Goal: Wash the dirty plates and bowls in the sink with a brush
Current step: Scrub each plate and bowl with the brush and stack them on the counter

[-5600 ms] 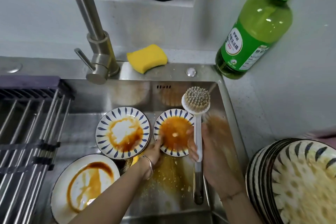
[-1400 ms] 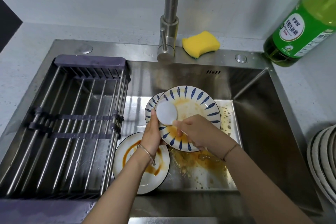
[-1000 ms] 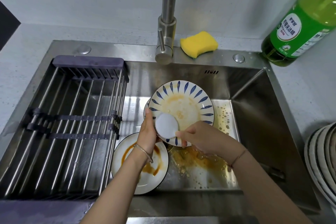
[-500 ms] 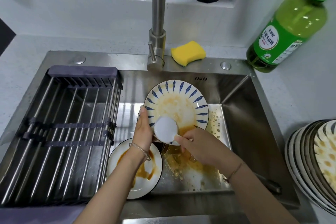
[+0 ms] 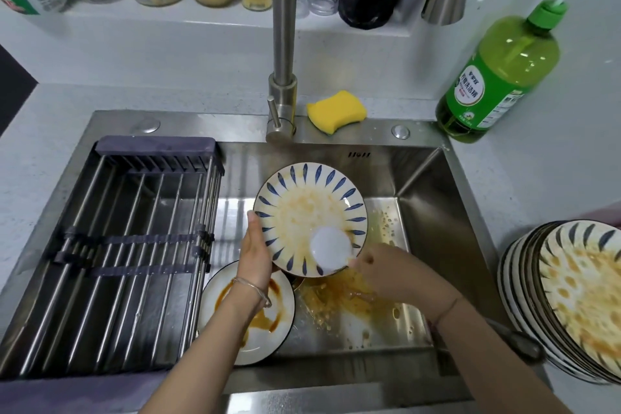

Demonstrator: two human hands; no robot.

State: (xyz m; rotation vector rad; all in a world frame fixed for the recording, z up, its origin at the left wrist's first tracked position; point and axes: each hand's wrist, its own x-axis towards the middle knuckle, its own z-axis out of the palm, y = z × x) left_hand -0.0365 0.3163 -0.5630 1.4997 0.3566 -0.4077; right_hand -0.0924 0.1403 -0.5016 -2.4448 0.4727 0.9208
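At nine o'clock a drying rack (image 5: pixel 134 245) fills the sink's (image 5: pixel 437 198) left half. Our left hand (image 5: pixel 255 254) grips the blue-striped plate (image 5: pixel 302 208) at its eight o'clock rim, tilted over the basin's middle. Our wrist partly covers a sauce-smeared white plate (image 5: pixel 272 323) at six. Our right hand (image 5: pixel 379 274) clasps the brush (image 5: pixel 331 250), head against the striped plate's five o'clock edge. Tap (image 5: pixel 284 44) and sponge (image 5: pixel 336 111) sit at twelve, a soap bottle (image 5: pixel 497 70) at two, stacked dirty plates (image 5: pixel 578 292) at four.

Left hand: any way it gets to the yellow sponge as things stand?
Probably not yet: the left hand grips the blue-striped plate rim. The sponge lies uncovered on the sink ledge beside the faucet, so once freed, likely yes.
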